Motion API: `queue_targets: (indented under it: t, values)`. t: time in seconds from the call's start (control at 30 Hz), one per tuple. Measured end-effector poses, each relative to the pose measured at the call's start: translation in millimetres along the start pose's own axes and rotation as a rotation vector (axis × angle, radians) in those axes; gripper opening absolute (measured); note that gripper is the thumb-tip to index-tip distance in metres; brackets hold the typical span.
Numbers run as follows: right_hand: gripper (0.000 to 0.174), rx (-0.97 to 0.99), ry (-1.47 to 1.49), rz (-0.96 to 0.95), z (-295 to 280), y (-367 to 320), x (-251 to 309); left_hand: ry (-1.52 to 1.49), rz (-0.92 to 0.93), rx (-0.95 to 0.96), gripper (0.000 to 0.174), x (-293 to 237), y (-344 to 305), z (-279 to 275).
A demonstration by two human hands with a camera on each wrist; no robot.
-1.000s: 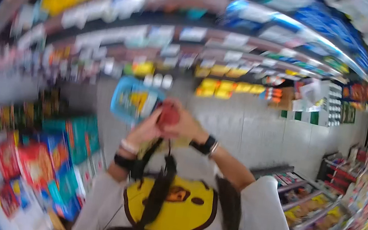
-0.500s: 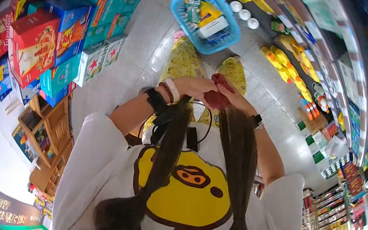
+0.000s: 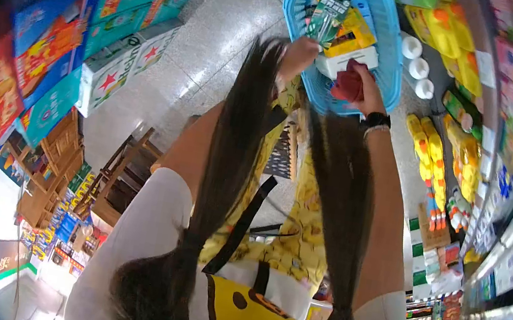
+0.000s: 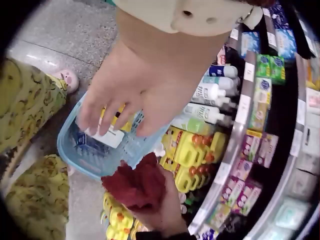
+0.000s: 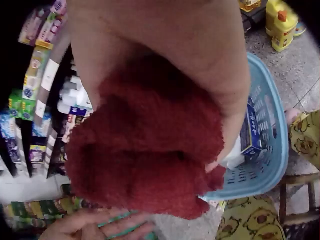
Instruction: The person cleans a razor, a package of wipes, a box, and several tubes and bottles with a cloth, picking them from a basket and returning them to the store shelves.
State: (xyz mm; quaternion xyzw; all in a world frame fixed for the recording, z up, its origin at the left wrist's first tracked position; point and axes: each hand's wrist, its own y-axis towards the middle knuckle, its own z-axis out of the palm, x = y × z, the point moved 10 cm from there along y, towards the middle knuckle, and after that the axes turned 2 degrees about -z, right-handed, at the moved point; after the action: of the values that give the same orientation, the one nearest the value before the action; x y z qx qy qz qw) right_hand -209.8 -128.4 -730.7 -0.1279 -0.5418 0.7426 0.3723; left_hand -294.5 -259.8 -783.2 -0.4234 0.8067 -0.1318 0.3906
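Observation:
In the head view a blue plastic basket stands on the floor, with several packages inside. Among them are a green-and-white blister pack, a yellow pack and a white box. My right hand grips a crumpled dark red cloth over the basket's near side. In the right wrist view the folded fabric fills the space below the palm. My left hand is over the basket's near left rim, partly behind hair. The left wrist view shows its fingers loosely extended, holding nothing.
Yellow bottles and white-capped containers line the floor at the right, before shelves of packaged goods. Stacked cartons and wooden furniture stand at the left. Legs in yellow patterned trousers are close to the basket.
Both hands held the red cloth together in front of the body earlier. The left hand has let go, and the right hand has carried the cloth forward over the basket. The head view has turned.

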Motion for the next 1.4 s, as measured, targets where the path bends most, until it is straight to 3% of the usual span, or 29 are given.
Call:
queue_targets:
  t: [0.03, 0.07, 0.1, 0.13, 0.27, 0.33, 0.4, 0.5, 0.57, 0.63, 0.67, 0.7, 0.77, 0.83, 0.9, 0.93, 1.0, 1.03, 1.17, 1.23, 1.3, 1.33, 1.37, 1.4]
  values:
    - [0.030, -0.011, -0.018, -0.005, -1.5, 27.3, -0.6, -0.205, -0.135, -0.115, 0.024, 19.8, 17.5, -1.2]
    - [0.030, 0.113, -0.061, -0.029, 10.8, 52.6, 1.5, -0.424, -0.244, -0.260, 0.027, 38.6, 31.6, -3.2]
    - [0.029, 0.000, -0.126, -0.091, -2.0, 88.2, -4.6, -0.511, -0.326, -0.331, 0.032, 54.1, 47.1, 0.4]
    - [0.030, 0.043, -0.200, -0.155, 2.8, 114.5, -5.4, -0.596, -0.409, -0.399, 0.038, 75.4, 59.6, 13.4]
    - [0.045, 0.027, -0.643, -0.461, -11.4, 193.4, -15.1, -0.607, -0.384, -0.349, 0.065, 89.9, 95.8, 43.5]
    - [0.049, -0.018, -0.831, -0.465, -6.6, 197.2, -15.5, -0.722, -0.378, -0.279, 0.071, 102.8, 118.1, 62.7]
    - [0.054, -0.127, -1.003, -0.407, -7.1, 184.1, -12.3, -0.578, -0.500, -0.190, 0.047, 113.9, 124.6, 71.2]
    - [0.047, -0.138, -1.010, -0.577, 5.6, 170.6, -10.2, -0.306, -0.666, -0.257, 0.049, 119.3, 113.8, 58.7]
    - [0.045, -0.161, -0.933, -0.573, 6.9, 154.7, -4.7, -0.373, -0.457, -0.232, 0.068, 109.1, 119.7, 49.5]
    - [0.044, -0.124, -0.768, -0.522, 13.3, 121.4, 3.2, -0.589, -0.382, -0.159, 0.093, 72.0, 92.2, 9.0]
    - [0.044, -0.144, -0.816, -0.528, 6.7, 115.4, 1.0, -0.674, -0.306, -0.243, 0.090, 52.1, 78.2, -17.5]
    - [0.040, -0.115, -0.757, -0.555, 19.3, 76.9, 15.3, -0.728, -0.251, -0.184, 0.077, 29.1, 66.7, -39.5]
    - [0.033, 0.050, -0.581, -0.410, 26.4, 24.1, 12.4, -0.827, -0.135, -0.062, 0.053, -29.5, 21.6, -97.3]
    - [0.035, 0.210, -0.404, -0.091, 74.9, -82.3, 28.6, -0.929, -0.261, 0.262, 0.050, -55.6, -23.4, -113.5]
    - [0.034, 0.280, -0.373, -0.097, 111.1, -171.1, 48.1, -1.348, -0.222, 0.218, 0.046, -100.6, -82.7, -164.3]
    - [0.033, 0.387, -0.188, -0.010, 146.3, -221.8, 58.8, -1.566, -0.181, 0.202, 0.044, -128.8, -113.8, -194.3]
    - [0.033, 0.448, -0.168, -0.026, 209.0, -314.8, 91.1, -1.910, -0.198, 0.349, 0.040, -180.6, -172.2, -253.8]
    - [0.034, 0.382, -0.323, -0.135, 229.9, -351.5, 103.6, -2.009, -0.294, 0.528, 0.039, -203.0, -206.1, -276.8]
    - [0.038, 0.066, -0.513, -0.496, 288.5, -452.3, 138.5, -1.993, 0.064, 0.616, 0.047, -309.6, -291.6, -446.2]
    - [0.037, 0.149, -0.493, -0.611, 315.7, -484.3, 143.9, -1.823, 0.214, 0.563, 0.054, -322.2, -301.6, -484.3]
    - [0.031, -0.110, -0.388, -0.877, 309.7, -517.5, 156.7, -1.747, 0.172, 0.490, 0.058, -323.2, -315.2, -524.4]
    - [0.030, -0.384, -0.479, -1.201, 312.9, -561.0, 177.6, -1.765, 0.183, 0.531, 0.059, -324.9, -318.2, -530.8]
    - [0.037, -0.552, -0.601, -1.402, 325.2, -598.5, 192.7, -1.782, 0.199, 0.574, 0.059, -327.3, -315.0, -535.1]
    - [0.042, -0.465, -0.518, -1.505, 356.5, -630.7, 206.3, -1.653, 0.147, 0.466, 0.059, -321.9, -308.5, -537.0]
